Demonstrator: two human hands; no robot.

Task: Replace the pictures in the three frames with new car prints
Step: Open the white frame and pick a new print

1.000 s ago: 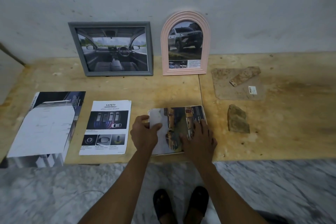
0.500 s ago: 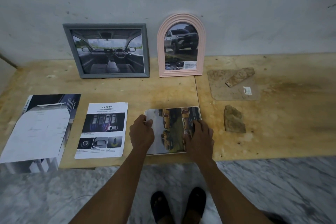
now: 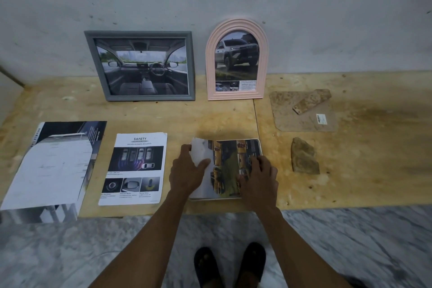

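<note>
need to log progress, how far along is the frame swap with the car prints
Done, it seems: the grey frame and pink arched frame stand against the wall with car pictures in them. In hand: the left hand grips the edge of the yellow-car print while the right hand presses it flat. Left: seating that print; the third frame's body isn't clearly visible.

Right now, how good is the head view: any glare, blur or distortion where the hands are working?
Head view: dim, even light and no hard glare; the print under the left hand and right hand looks soft, its lifted left edge pale and washed out; wide-angle bending bows the board edges; the floor is smeared.
</note>
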